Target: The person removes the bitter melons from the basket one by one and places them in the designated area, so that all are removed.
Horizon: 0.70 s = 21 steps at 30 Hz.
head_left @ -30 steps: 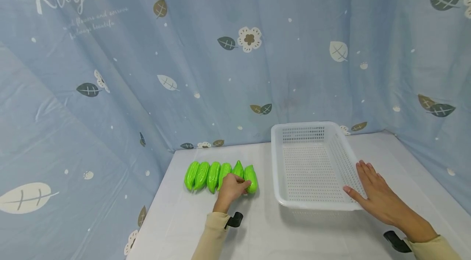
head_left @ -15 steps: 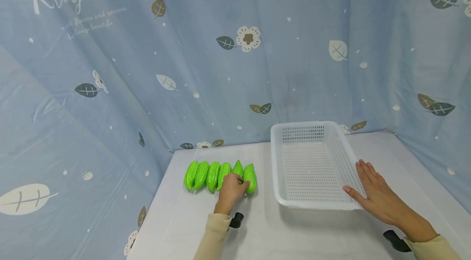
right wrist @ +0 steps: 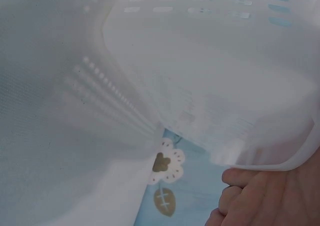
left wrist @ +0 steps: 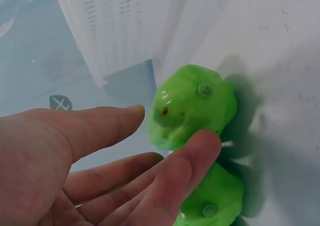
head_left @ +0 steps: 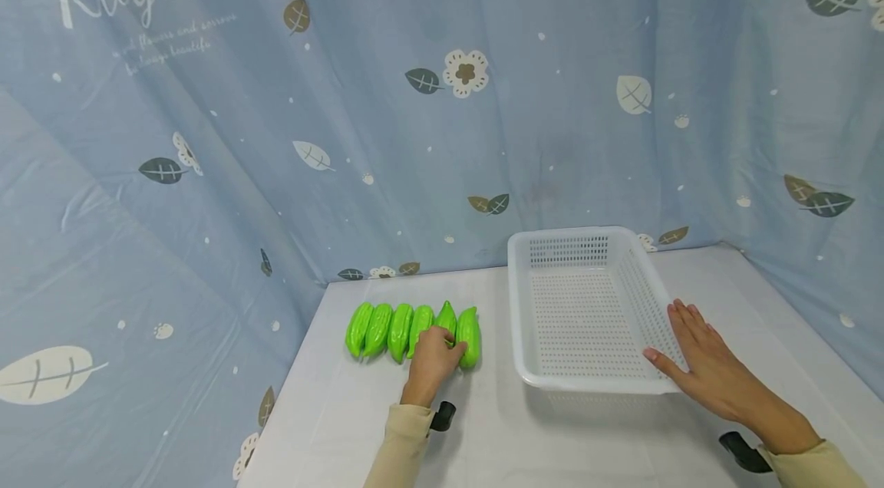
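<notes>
A row of several bright green, ridged bitter melons (head_left: 379,328) lies on the white table, left of the basket. My left hand (head_left: 433,357) is at the right end of the row, covering parts of the nearest ones. In the left wrist view its thumb (left wrist: 107,128) is beside the end bitter melon (left wrist: 192,106), and a fingertip lies at the gap below it; the thumb looks slightly apart. My right hand (head_left: 721,373) rests with straight fingers along the right side of the white plastic basket (head_left: 521,304), its thumb over the rim.
A blue curtain (head_left: 552,127) with leaf and flower prints hangs behind and to the left of the table (head_left: 497,434). The perforated basket stands near the back edge, and nothing shows inside it. Black wrist cameras (head_left: 444,416) sit at both cuffs.
The rightmost bitter melon has shifted slightly left and toward me, closer to its neighbour. My left hand has barely moved. My right hand and the basket stay in place.
</notes>
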Tool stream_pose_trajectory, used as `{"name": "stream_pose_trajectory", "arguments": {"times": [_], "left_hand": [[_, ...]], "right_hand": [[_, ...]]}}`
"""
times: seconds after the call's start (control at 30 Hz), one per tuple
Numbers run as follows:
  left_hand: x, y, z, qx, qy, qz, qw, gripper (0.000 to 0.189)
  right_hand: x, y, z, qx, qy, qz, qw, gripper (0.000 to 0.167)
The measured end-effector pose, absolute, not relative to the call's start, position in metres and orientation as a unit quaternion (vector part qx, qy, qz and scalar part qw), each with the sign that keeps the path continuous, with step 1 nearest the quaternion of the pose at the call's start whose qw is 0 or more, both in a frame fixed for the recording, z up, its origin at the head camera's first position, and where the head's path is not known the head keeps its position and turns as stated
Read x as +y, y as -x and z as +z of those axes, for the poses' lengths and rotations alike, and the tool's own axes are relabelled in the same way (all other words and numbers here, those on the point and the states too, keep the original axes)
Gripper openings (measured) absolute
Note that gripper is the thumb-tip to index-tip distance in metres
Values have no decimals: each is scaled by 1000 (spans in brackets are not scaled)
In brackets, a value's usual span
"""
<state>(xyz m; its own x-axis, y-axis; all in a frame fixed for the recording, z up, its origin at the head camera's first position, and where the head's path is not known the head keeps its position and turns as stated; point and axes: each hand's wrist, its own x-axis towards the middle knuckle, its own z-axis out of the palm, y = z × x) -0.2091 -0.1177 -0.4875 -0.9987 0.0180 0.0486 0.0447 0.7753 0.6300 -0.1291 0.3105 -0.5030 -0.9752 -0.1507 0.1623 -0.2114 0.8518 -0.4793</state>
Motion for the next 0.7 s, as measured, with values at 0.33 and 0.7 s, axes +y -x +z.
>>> {"name": "stream_pose_trajectory", "arguments": {"times": [0.33, 0.7], "left_hand": [[-128, 209, -483, -942, 6, -333, 39, 30], [-149, 205, -472, -933, 7, -352, 71, 34]], "right_hand": [[312, 130, -503, -960, -95, 256, 61, 98], [314, 131, -502, -960, -95, 258, 51, 97]]}}
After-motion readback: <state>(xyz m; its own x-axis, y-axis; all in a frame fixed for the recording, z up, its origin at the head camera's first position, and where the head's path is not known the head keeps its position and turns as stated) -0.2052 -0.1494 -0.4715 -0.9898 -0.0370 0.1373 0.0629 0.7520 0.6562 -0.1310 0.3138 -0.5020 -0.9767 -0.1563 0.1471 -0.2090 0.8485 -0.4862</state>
